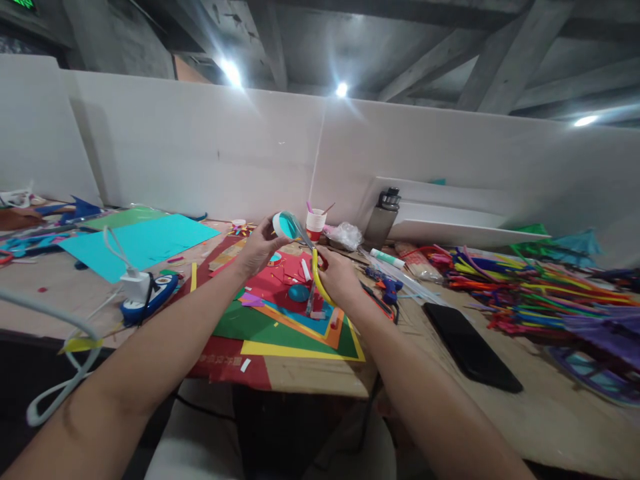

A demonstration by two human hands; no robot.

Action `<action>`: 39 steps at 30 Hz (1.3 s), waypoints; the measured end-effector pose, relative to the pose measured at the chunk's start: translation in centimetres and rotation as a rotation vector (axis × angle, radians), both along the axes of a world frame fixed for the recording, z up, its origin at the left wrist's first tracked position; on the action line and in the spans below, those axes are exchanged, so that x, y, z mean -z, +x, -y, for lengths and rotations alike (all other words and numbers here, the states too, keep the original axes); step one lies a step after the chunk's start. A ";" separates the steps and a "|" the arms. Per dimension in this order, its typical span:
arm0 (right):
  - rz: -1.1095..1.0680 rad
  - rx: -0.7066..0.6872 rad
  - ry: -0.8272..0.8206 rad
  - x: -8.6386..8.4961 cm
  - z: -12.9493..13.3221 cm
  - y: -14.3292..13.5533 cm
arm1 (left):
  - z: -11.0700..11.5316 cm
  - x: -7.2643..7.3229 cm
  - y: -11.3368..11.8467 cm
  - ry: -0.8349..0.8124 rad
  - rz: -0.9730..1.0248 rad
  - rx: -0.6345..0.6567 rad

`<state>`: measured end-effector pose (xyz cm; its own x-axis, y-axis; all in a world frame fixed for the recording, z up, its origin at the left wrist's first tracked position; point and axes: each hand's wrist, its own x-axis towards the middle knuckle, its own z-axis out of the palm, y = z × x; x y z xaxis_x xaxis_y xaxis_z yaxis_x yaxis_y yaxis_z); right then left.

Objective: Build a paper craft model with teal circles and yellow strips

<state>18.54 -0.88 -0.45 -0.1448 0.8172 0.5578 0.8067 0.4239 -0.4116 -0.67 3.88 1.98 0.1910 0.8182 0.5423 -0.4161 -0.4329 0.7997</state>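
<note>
My left hand (261, 248) grips a shallow round piece of white paper with a teal inside (285, 227), perhaps part of a cup, tilted and raised above the table. In my right hand (336, 272) is a pair of scissors with yellow handles (321, 280). Their blades point up and left, close by the right side of the round piece; whether they touch it I cannot tell. Below both hands lies a stack of coloured paper sheets (295, 337) in red, blue, orange, green and yellow. A teal egg-shaped object (299, 293) and small paper scraps rest on it.
Stacked paper cups (316, 223) stand behind my hands, near a grey bottle (383, 217). To the right are a blue glue gun (390, 287), a black phone (470, 347) and many pipe cleaners (530, 287). A cyan sheet (145, 243) and a blue-and-white power strip (150, 299) lie left.
</note>
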 end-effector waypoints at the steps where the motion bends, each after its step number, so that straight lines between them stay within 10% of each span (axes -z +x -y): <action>1: 0.012 -0.002 0.003 0.0 0.0 0.0 | 0.0 0.0 -0.1 -0.004 -0.002 0.007; 39: 0.072 0.001 0.093 0.3 -0.8 0.8 | -1.5 0.3 -2.3 -0.192 0.047 0.234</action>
<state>19.32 -0.06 -0.74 -0.1862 0.7627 0.6193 0.8334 0.4565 -0.3117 -2.94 5.33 1.70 0.3649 0.8433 0.3946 -0.5251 -0.1636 0.8352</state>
